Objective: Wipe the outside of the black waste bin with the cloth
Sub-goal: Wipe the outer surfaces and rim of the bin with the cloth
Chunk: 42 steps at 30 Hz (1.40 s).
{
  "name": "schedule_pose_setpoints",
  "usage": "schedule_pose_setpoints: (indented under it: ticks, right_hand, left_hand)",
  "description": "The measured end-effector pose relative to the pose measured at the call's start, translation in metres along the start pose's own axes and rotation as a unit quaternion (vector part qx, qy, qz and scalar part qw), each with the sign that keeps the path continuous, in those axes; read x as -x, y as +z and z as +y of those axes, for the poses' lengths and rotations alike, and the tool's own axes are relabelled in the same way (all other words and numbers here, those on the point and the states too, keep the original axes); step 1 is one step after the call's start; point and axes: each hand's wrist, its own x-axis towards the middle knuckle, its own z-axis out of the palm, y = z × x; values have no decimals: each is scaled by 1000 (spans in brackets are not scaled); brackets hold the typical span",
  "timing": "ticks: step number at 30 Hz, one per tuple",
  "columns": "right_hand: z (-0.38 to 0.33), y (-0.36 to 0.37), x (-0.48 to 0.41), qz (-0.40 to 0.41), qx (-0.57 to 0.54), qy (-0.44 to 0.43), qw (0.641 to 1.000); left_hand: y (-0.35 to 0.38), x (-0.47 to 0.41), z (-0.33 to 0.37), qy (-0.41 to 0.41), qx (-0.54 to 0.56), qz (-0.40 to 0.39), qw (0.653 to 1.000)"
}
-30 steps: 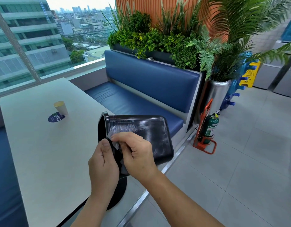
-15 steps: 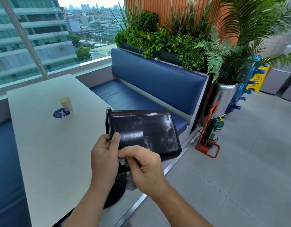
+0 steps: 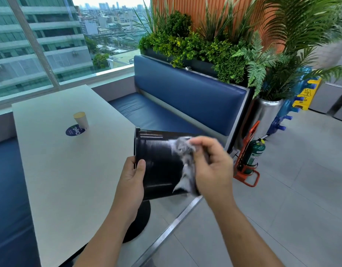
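I have the black waste bin [image 3: 158, 162] held clear of the floor. It lies on its side in mid-air just beside the three-o'clock edge of the white table [image 3: 60, 170], with its open mouth pointing to nine o'clock and its base to three. My left hand [image 3: 131, 178] grips the rim at the mouth, thumb laid over the outer wall; the fingers go inside where I cannot see them. My right hand [image 3: 212, 166] is bunched round the grey cloth [image 3: 183, 160] and presses it to the wall toward the base end. The cloth is blurred, so I read this as mid-stroke.

The wall turned up toward me carries fine pale streaks from the rim across to the cloth, which I take as a face already gone over at least once. The strip under the cloth, toward the base, looks like the part in hand. What is left I cannot settle from here. The underside at six o'clock, the far side at twelve and the bottom panel are all hidden, so I count them as not yet done and expect to roll the bin in my left hand to reach them. I put the job near its middle.

A paper cup [image 3: 81, 120] stands on the table at ten o'clock from the bin, well apart from it
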Motion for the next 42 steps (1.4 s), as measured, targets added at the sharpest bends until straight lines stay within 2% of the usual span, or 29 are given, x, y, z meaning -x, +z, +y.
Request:
schedule_pose_setpoints:
  ticks: [2,5,8,11,15,26,32,36,39,42]
  right_hand:
    - [7,-3,-28,23,64,-35,997]
    - [31,-3,-48,-12,153,-99,983]
    - [60,3,-45,-61,250,-138,956]
    - [78,8,-32,-66,315,-147,935]
    - [80,21,-21,-85,296,-159,938]
    - [80,21,24,-219,228,-237,918]
    - [84,9,49,-242,221,-288,900]
    - [81,0,64,-252,216,-282,900]
    - [65,0,63,-219,167,-247,929]
    - [44,14,43,-87,153,-219,960]
  left_hand:
    - [4,3,-4,9,-24,36,999]
    - [10,7,-6,19,-34,88,995]
    - [15,10,-3,34,-28,100,994]
    - [15,11,0,57,-48,101,992]
    - [15,14,-1,66,-58,114,990]
    - [13,11,4,19,-55,145,988]
    - [11,8,4,8,-38,143,989]
    - [12,6,4,16,-31,143,989]
    - [13,6,8,33,-48,149,987]
    - [20,11,15,49,-50,143,987]
